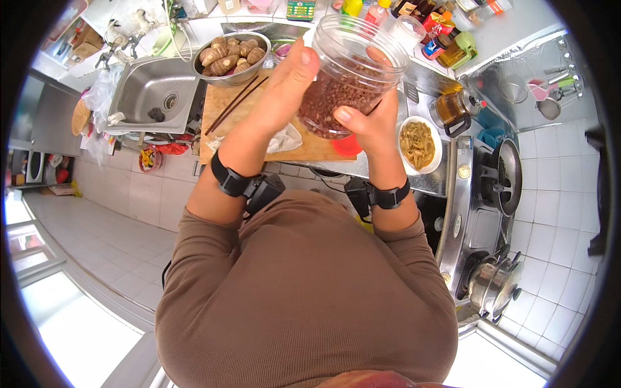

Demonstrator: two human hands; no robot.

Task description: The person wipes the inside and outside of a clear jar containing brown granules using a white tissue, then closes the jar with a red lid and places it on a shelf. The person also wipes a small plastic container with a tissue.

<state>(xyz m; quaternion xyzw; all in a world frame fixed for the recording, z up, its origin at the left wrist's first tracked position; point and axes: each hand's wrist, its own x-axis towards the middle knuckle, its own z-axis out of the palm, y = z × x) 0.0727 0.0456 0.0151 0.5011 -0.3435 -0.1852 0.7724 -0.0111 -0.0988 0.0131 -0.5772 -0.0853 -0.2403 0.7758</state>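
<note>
clear jar (354,72) of reddish-brown bits (339,100) was above the board's (218,100) right end, my left hand (289,84) pressed against its left, right hand (376,121) clasping lower right; seemingly light, stiff, slippery, best held round its body.

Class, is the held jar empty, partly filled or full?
The jar is partly filled: reddish-brown bits lie below its clear upper wall.

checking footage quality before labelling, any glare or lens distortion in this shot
In the head view, the lower-left window is blown out white, light glints off the clear jar, and fisheye distortion bends the tiled wall near the picture's edge.
</note>
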